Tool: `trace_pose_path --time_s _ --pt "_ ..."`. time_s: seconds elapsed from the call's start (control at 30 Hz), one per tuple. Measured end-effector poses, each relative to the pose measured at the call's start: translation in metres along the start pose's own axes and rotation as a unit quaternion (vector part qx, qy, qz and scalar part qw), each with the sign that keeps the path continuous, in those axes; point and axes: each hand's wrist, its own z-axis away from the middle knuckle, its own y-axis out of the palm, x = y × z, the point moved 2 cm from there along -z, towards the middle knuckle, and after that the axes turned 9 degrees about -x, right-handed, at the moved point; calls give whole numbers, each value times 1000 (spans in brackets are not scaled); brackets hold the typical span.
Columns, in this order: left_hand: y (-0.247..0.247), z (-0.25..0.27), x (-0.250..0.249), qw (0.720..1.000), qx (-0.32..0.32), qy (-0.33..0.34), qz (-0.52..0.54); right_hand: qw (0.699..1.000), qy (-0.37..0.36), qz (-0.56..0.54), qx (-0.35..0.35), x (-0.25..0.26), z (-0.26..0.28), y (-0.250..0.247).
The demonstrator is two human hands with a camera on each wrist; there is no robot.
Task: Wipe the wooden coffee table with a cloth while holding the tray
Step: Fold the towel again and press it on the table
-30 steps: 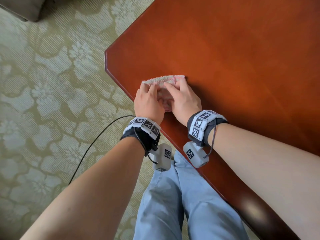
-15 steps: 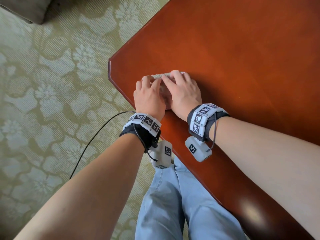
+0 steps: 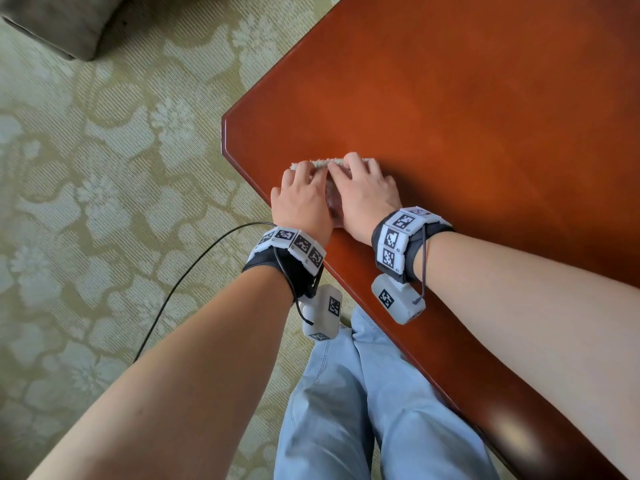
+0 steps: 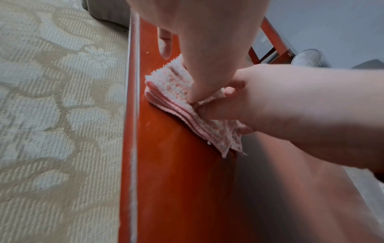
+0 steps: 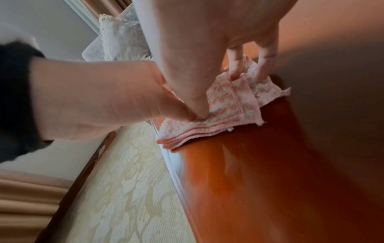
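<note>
A folded pink-and-white cloth (image 3: 325, 163) lies on the red-brown wooden table (image 3: 467, 116), near its left edge. My left hand (image 3: 299, 188) and right hand (image 3: 360, 181) sit side by side on top of it and hide most of it. In the left wrist view my left hand (image 4: 207, 49) plants its thumb on the cloth (image 4: 168, 83) while my right hand (image 4: 280, 102) pinches the cloth's near fold. The right wrist view has bent fingers of my right hand (image 5: 207, 49) bunching the cloth (image 5: 230, 102), with my left hand (image 5: 93, 93) beside it. No tray is in view.
The table's cut corner (image 3: 225, 133) is just left of the hands. Patterned green carpet (image 3: 104, 168) lies beyond it, with a grey upholstered piece (image 3: 62, 22) far left. A black cable (image 3: 194, 271) trails from my left wrist. My jeans-clad knees (image 3: 363, 393) are against the table edge.
Both hands have slid a little away from me on the cloth. The fingers now cover more of its far edge than a second ago.
</note>
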Motion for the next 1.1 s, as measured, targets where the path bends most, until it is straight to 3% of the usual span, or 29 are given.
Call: trace_pose_path --time_s 0.37,0.5,0.73,1.1 --pt "28 79 11 1000 7 11 27 999 -25 -18 28 17 75 23" --pt "38 96 13 999 -7 19 33 999 -28 -20 8 17 92 32" --pt "36 75 13 998 -42 28 28 999 -35 -29 1 12 81 28" --pt "10 -12 -3 998 -54 20 -10 998 11 -40 -39 -6 -1 -3"
